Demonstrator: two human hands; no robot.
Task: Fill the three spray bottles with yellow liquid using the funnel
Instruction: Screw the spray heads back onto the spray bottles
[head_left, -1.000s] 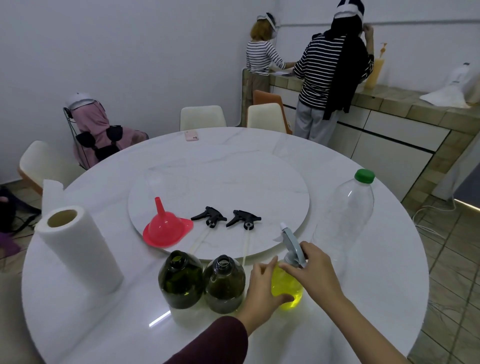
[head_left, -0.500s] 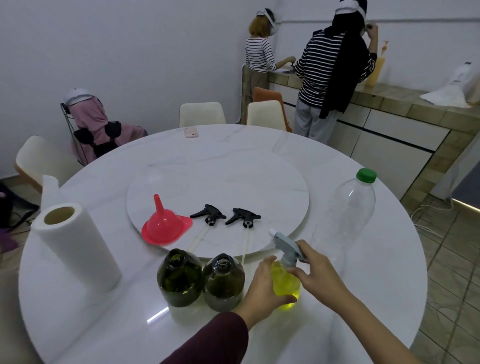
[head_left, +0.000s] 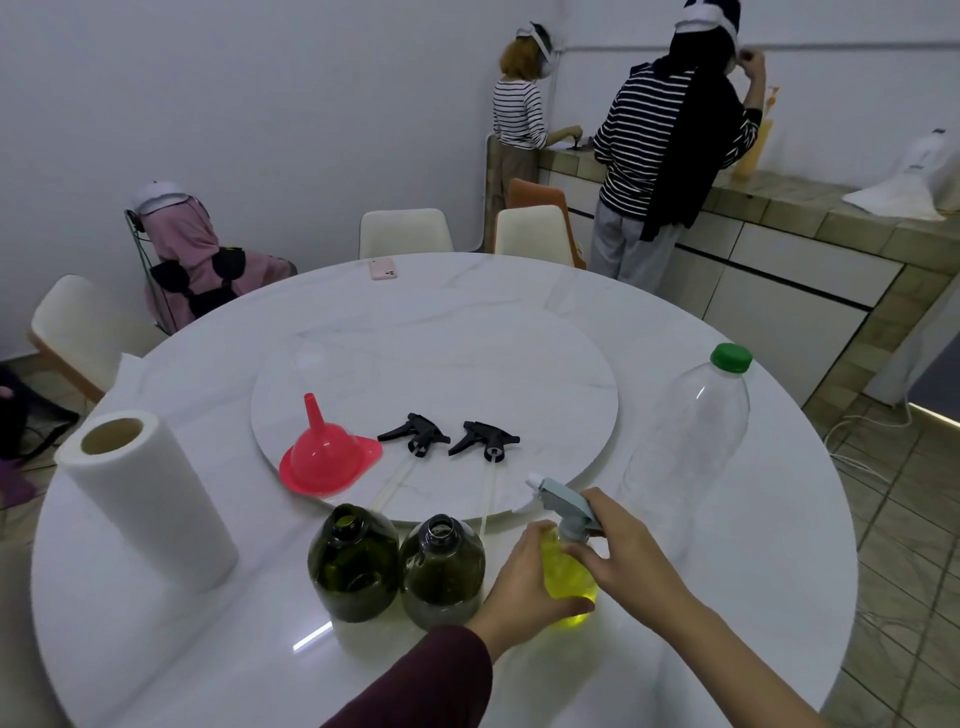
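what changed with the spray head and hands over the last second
The grey spray head has turned, its nozzle swinging toward the left, in the right hand. The left hand still holds the yellow bottle. Funnel, dark bottles and black spray heads stayed put.

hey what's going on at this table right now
A person is working on a clear spray bottle of yellow liquid: the left hand grips its body while the right hand holds the grey trigger head at its neck. Beside it stand two dark green bottles, both open. Their black trigger heads and the red funnel lie on the turntable. An empty green-capped bottle stands to the right.
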